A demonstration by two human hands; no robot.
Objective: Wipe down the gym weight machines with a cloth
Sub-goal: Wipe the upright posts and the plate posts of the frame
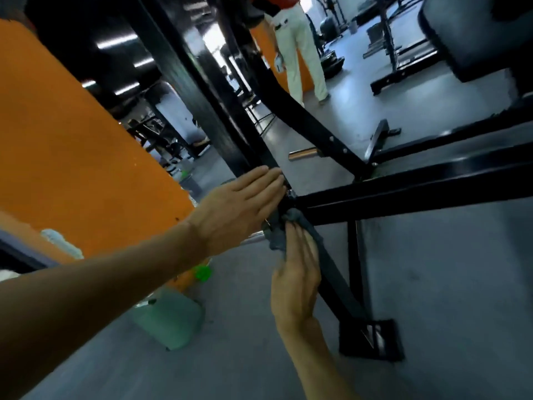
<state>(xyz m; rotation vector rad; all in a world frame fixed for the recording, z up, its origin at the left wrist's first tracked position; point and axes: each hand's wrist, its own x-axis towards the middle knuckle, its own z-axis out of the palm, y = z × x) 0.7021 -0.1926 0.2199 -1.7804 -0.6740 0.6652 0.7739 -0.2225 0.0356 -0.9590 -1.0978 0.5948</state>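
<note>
A black steel weight machine frame (403, 192) crosses the middle of the view, its bars meeting at a joint near the centre. A grey cloth (278, 236) is bunched against the sloping bar just below that joint. My right hand (297, 272) lies flat on the cloth with straight fingers, pressing it onto the bar. My left hand (239, 206) reaches in from the left, fingers straight, resting on the upright bar just above the joint. The frame's foot plate (372, 339) sits on the grey floor below.
An orange pillar (72, 157) stands at the left. A pale green container (170, 319) and a bright green cap (203, 272) sit on the floor beside it. A person in pale trousers (300, 53) stands farther back. A padded bench (473, 36) is at top right.
</note>
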